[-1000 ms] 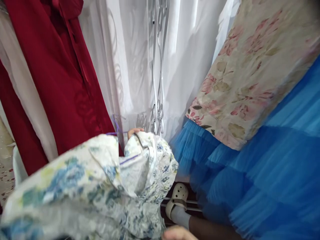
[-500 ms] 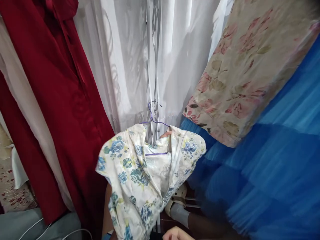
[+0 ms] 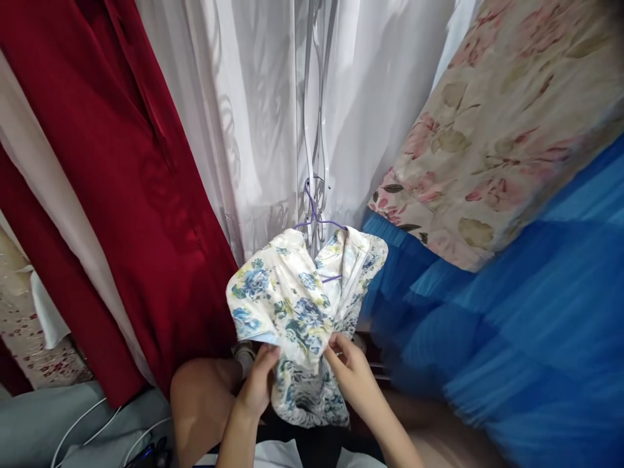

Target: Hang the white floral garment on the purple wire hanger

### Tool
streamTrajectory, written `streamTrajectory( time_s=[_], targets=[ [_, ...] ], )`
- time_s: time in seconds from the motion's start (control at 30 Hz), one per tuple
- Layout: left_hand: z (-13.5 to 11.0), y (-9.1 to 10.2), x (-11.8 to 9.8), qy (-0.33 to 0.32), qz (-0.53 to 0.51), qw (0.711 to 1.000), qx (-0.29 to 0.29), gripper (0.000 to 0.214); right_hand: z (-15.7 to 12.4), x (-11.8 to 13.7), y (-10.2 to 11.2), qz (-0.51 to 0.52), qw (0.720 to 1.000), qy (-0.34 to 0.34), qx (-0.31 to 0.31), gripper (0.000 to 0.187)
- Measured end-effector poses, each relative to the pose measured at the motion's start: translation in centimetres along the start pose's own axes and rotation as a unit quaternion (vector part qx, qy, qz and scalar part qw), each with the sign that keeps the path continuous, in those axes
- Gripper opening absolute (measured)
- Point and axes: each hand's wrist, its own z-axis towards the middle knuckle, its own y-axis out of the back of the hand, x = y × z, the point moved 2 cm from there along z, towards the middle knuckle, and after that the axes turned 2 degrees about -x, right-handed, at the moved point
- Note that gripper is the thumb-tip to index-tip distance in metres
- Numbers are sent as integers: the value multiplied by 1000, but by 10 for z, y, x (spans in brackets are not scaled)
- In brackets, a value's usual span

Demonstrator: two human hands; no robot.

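A white floral blouse (image 3: pixel 297 299) with blue and green flowers hangs from a purple hanger (image 3: pixel 314 218) in the middle of the head view. My left hand (image 3: pixel 260 380) pinches the fabric at the side, just under the sleeve's edge. At the front opening, my right hand (image 3: pixel 351 367) grips the fabric between thumb and fingers. Below my hands the gathered lower part of the blouse bunches up over my lap. The hanger's lower bar shows inside the neckline.
White curtains (image 3: pixel 263 117) form the backdrop, with pale straps (image 3: pixel 316 91) hanging down to the hanger. Red garments (image 3: pixel 146 227) hang at left. A floral panel (image 3: pixel 487 149) and blue tulle (image 3: pixel 463 351) hang at right. White cables (image 3: pixel 78 422) lie over grey cloth at lower left.
Both my hands have come up onto the front of the blouse and taken hold of it. The blouse is turned and drawn together, its lower part bunched. The view has shifted slightly.
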Motion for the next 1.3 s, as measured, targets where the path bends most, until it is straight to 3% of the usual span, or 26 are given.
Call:
streamTrajectory(
  time_s=[0.13, 0.33, 0.4, 0.43, 0.5, 0.57, 0.67, 0.77, 0.9, 1.07, 1.13, 1.2, 1.3],
  targets=[
    [1, 0, 4, -9, 58, 998, 4, 47, 6, -4, -14, -18, 1000, -2, 24, 18],
    [5, -6, -8, 6, 23, 1000, -6, 43, 7, -14, -21, 42, 998, -6, 45, 25],
    [11, -2, -17, -64, 33, 996, -59, 40, 5, -17, -15, 34, 998, -19, 42, 28],
    [12, 1, -19, -129, 51, 985, -107, 37, 3, -18, -11, 30, 998, -27, 44, 29],
    [8, 4, -12, -285, 117, 929, -205, 31, -3, -19, -4, 34, 997, -41, 55, 30],
    [-2, 0, 14, -390, 210, 868, -225, 25, -10, -17, -1, 43, 996, -44, 68, 29],
    [-10, -15, 67, -343, 332, 878, -46, 28, -21, -11, -6, 59, 995, -42, 70, 29],
    [-9, -20, 89, -305, 372, 876, 10, 9, -25, -2, -13, 87, 991, -58, 86, 31],
    [-2, -18, 72, -325, 452, 830, 33, 16, 3, 24, -8, 135, 985, -75, 73, 29],
    [-14, -23, 63, -285, 522, 799, 90, 13, 85, 110, 14, 239, 971, 8, -3, 23],
    [-18, -23, 63, -267, 530, 796, 119, 11, 107, 144, 18, 273, 960, 52, -21, 22],
    [-14, -22, 59, -254, 520, 803, 143, 10, 114, 161, 17, 282, 955, 83, -41, 20],
    [5, -21, 36, -245, 469, 839, 128, 2, 101, 154, 10, 250, 962, 87, -59, 21]
  ],
)
